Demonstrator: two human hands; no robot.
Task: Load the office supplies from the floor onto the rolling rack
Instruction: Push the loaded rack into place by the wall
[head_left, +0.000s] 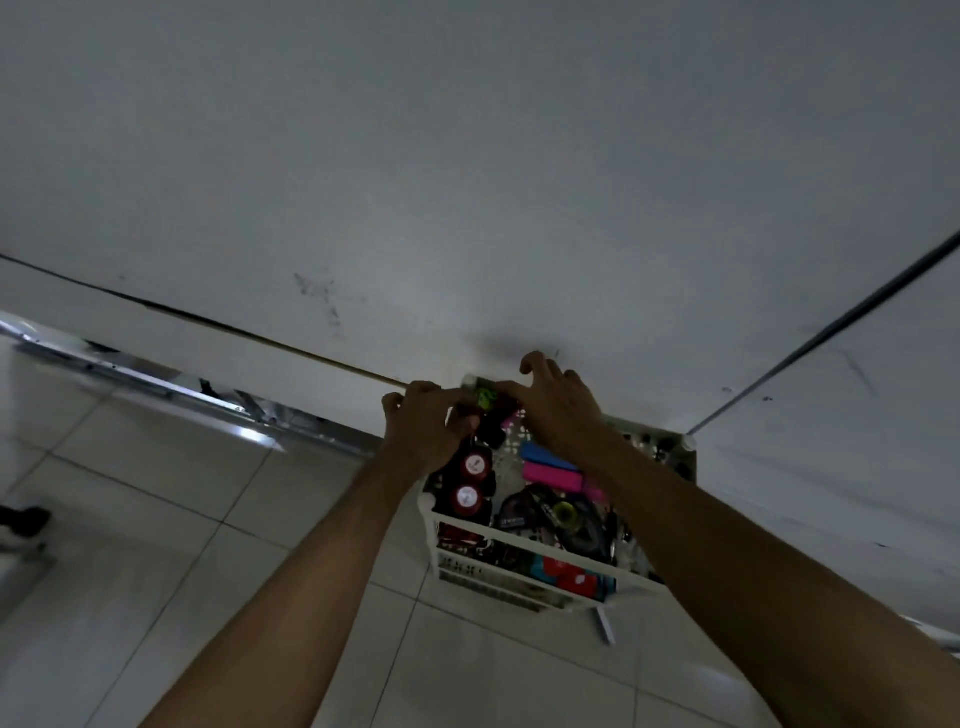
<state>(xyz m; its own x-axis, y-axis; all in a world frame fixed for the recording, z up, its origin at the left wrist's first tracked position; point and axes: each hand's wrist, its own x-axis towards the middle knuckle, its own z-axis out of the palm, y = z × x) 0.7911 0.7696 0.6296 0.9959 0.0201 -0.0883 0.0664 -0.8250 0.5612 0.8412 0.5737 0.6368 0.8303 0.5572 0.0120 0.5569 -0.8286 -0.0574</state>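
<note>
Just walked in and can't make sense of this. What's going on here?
A person is loading a white rolling rack that stands by the wall. Both hands are over the far corner of its top tray: the left hand and right hand handle a small dark item there. Red-capped rolls and pink and blue blocks already lie in the tray.

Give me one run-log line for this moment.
hands: left hand and right hand over the rack top tier, far corner | held: small dark item, unclear | loaded: red-capped jars, pink block
</note>
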